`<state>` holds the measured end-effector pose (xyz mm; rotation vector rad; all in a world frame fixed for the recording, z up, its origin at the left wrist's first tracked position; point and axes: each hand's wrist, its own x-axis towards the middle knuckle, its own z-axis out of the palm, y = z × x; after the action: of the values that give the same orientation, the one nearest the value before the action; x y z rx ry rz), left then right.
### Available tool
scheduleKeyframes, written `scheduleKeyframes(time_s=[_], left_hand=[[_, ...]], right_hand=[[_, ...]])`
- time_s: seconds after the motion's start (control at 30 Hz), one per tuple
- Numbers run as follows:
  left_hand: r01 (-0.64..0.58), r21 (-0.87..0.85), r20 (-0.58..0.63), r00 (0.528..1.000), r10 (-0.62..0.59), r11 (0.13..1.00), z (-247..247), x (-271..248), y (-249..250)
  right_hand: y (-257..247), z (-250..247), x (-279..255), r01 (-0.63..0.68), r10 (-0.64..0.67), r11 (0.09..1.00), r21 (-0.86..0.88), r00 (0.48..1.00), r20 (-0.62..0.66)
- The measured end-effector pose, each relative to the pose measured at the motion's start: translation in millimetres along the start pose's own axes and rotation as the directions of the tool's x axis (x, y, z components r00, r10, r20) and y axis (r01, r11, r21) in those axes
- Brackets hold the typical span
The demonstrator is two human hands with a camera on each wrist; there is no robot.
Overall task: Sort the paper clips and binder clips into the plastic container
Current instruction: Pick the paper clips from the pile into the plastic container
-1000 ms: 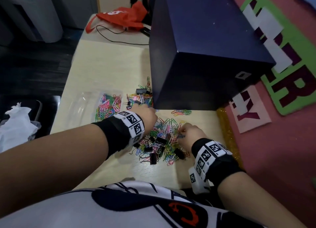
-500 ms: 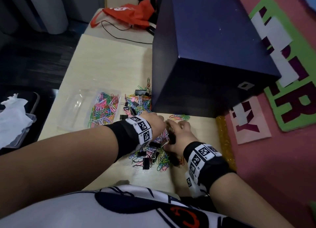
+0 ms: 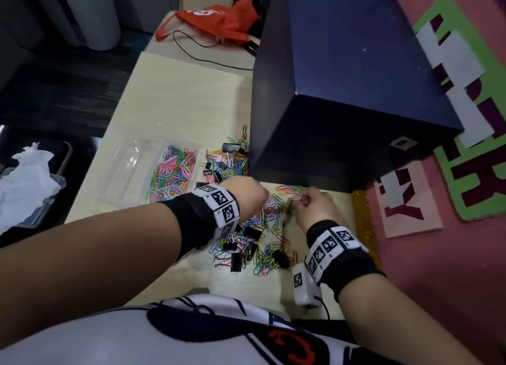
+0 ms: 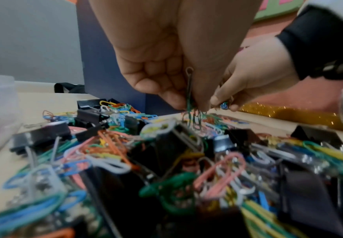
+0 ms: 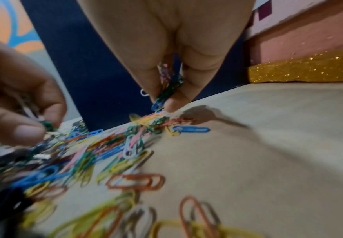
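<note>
A pile of coloured paper clips (image 3: 269,222) mixed with black binder clips (image 3: 236,260) lies on the pale table, in front of a dark blue box. My left hand (image 3: 246,193) hovers over the pile and pinches a few green paper clips (image 4: 191,96) between thumb and fingers. My right hand (image 3: 315,206) holds a bunch of coloured paper clips (image 5: 167,85) just above the table. The clear plastic container (image 3: 128,170) stands at the left; one compartment holds many paper clips (image 3: 175,173), the other looks empty.
A large dark blue box (image 3: 342,85) stands close behind the pile. A second heap of clips (image 3: 230,162) lies by the box's left corner. A red bag (image 3: 216,22) with a black cable sits at the table's far end. A gold glitter strip (image 3: 364,228) edges the table's right side.
Both hands have come together over the far part of the pile, then lifted slightly, each now pinching paper clips. The head view has tilted a little.
</note>
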<state>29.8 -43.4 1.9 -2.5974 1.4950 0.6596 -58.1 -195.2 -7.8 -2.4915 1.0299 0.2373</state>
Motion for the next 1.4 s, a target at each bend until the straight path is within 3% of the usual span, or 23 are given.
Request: scheduleKeyframes(time_s=[0.1,0.2,0.33,0.47,0.57,0.8,0.9,1.07,1.17,1.27,1.4], left_hand=[[0.015,-0.102,-0.063,0.998,-0.022,0.995,-4,-4,-6],[0.029,-0.158,-0.103,0.994,-0.045,0.987,-5,-10,-13],[0.058,-0.204,-0.132,0.988,-0.086,0.977,-5,-19,-20],[0.095,-0.228,-0.141,0.981,-0.13,0.969,-3,-26,-31],[0.14,-0.278,-0.161,0.969,-0.19,0.95,-5,-34,-42],[0.331,-0.396,-0.238,0.864,-0.444,0.857,-19,-58,-89],[0.423,-0.36,-0.193,0.839,-0.51,0.832,-19,-70,-109],[0.508,-0.283,0.068,0.857,-0.511,0.813,-14,-85,-122],[0.497,-0.319,0.078,0.863,-0.5,0.807,-12,-93,-125],[0.498,-0.378,0.059,0.854,-0.516,0.781,-9,-99,-128],[0.507,-0.403,0.013,0.836,-0.549,0.762,-4,-101,-131]], right_hand=[[-5,-1,9,-0.075,0.075,0.997,-0.014,0.997,-0.019],[-13,11,12,-0.055,0.06,0.997,-0.055,0.995,0.084],[-22,26,0,0.1,-0.07,0.977,-0.186,0.984,0.164],[-33,41,-16,0.249,-0.215,0.95,-0.187,0.959,0.185],[-37,42,-20,0.273,-0.239,0.951,-0.143,0.946,0.218],[-48,27,-12,0.254,-0.217,0.949,-0.187,0.956,0.198],[-64,19,-13,0.297,-0.257,0.935,-0.195,0.944,0.206],[-106,13,-25,0.414,-0.377,0.902,-0.121,0.893,0.244],[-137,14,-32,0.482,-0.462,0.876,-0.014,0.847,0.262],[-163,21,-32,0.545,-0.518,0.839,-0.019,0.807,0.284],[-189,33,-30,0.469,-0.482,0.876,0.115,0.838,0.256]])
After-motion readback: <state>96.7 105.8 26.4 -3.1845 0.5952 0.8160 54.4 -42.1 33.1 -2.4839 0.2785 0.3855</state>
